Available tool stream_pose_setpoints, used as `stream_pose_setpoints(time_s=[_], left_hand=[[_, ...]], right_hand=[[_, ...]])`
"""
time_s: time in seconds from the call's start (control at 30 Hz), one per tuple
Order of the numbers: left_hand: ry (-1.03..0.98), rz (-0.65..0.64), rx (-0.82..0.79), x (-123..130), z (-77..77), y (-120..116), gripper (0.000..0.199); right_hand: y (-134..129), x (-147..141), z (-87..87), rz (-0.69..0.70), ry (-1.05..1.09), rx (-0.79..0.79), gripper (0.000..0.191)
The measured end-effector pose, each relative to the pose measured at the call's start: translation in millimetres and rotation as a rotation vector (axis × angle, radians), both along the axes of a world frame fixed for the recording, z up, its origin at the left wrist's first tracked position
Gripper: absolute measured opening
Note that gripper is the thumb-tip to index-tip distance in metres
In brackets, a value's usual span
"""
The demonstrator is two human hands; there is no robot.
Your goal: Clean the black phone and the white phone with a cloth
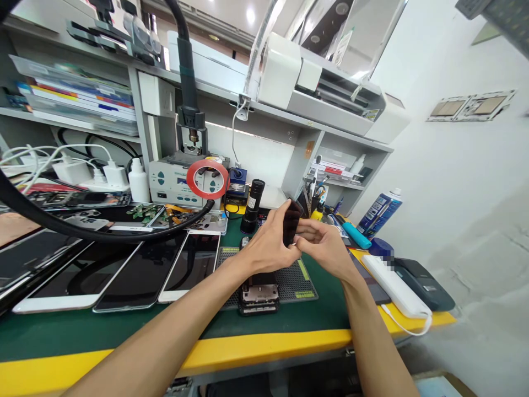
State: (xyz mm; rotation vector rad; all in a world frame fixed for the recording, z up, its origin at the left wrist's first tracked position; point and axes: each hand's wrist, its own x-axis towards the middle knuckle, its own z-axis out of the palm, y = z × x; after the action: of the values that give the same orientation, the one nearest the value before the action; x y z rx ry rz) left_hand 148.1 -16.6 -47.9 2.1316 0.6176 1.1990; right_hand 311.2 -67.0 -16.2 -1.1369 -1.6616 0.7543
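Observation:
My left hand (270, 242) grips a dark phone screen (291, 222) by its edge and holds it upright above the work mat. My right hand (322, 242) is at the lower right edge of the same screen, thumb and fingers pinched near it; whether they hold the edge or a small part is hard to see. Under my hands an opened phone (259, 298) lies on the grey perforated mat (295, 281), its upper part hidden by my left hand.
Several phones and tablets, one a white-framed phone (192, 262), lie at the left. Behind stand a black flashlight (253, 204), a red tape roll (190, 179) and a hot-air station (165, 184). A spray can (380, 212) and a white power bank (397, 284) are at the right.

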Motion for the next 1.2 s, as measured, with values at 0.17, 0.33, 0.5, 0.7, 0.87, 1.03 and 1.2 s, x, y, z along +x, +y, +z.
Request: stream_pose_setpoints(time_s=[0.17, 0.33, 0.5, 0.7, 0.87, 1.03, 1.2], left_hand=[[-0.001, -0.008, -0.005, -1.8, 0.7, -0.3, 0.093], [0.010, 0.007, 0.003, -2.4, 1.7, -1.2, 0.093], [0.045, 0.037, 0.039, -1.2, 2.0, -2.2, 0.093], [0.052, 0.054, 0.055, -1.0, 1.4, -1.5, 0.094], [0.064, 0.063, 0.068, -0.4, 0.5, -0.8, 0.094], [0.067, 0.074, 0.083, 0.5, -0.7, 0.3, 0.094], [0.063, 0.078, 0.076, -0.1, -0.1, -1.2, 0.094]], right_hand=[[-0.3, -0.7, -0.4, -0.002, -0.016, 0.009, 0.034], [0.2, -2.1, -0.1, -0.034, -0.015, 0.000, 0.033], [-0.5, -3.6, 0.1, -0.037, -0.013, 0.003, 0.033], [0.5, -4.5, -0.9, -0.059, -0.009, 0.004, 0.031], [1.4, -4.6, -1.5, -0.052, -0.006, 0.010, 0.032], [1.2, -4.6, -2.0, -0.048, -0.010, 0.018, 0.035], [2.2, -4.5, -4.4, -0.080, -0.008, 0.014, 0.035]])
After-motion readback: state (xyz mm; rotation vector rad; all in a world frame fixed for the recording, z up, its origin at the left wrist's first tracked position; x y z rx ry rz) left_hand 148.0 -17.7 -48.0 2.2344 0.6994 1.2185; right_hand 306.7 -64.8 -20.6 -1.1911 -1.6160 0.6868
